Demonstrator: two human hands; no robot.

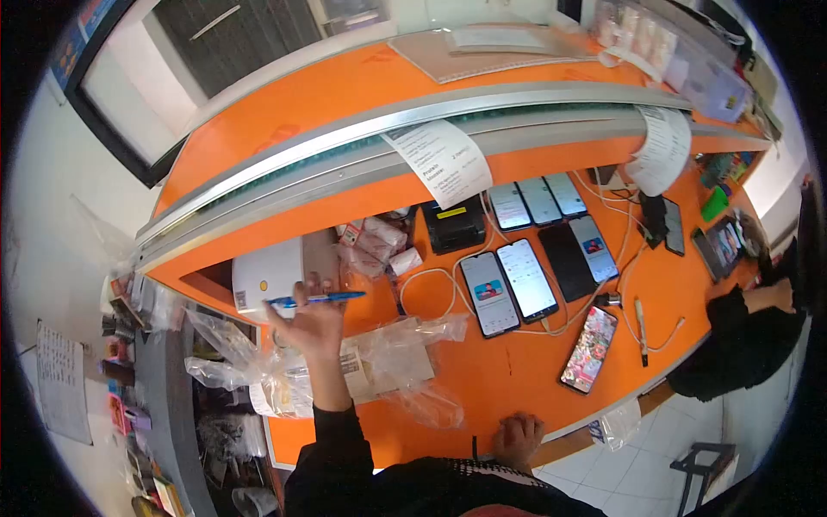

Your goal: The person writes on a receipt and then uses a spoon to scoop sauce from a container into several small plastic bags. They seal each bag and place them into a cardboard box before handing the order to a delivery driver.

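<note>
My left hand [312, 326] is raised over the left part of the orange desk, with a blue pen [326, 298] held across its fingers. Crumpled clear plastic bags [392, 345] lie below and beside that hand, partly over a paper label. Behind it stands a white box-shaped device [271, 274]. My right hand [519, 438] rests at the near desk edge, its fingers curled, with nothing seen in them. Nearest to it on the desk is a phone with a flowery screen [588, 350]. Two lit phones, one grey-screened [489, 295] and one white-screened [527, 277], lie farther back.
More phones [541, 200] lie under the orange shelf [284, 112], among white cables [431, 274]. Paper rolls [375, 246] and a black device [454, 226] sit behind. Printed slips [439, 162] hang from the shelf. A co-worker's black sleeve [732, 345] is at the right.
</note>
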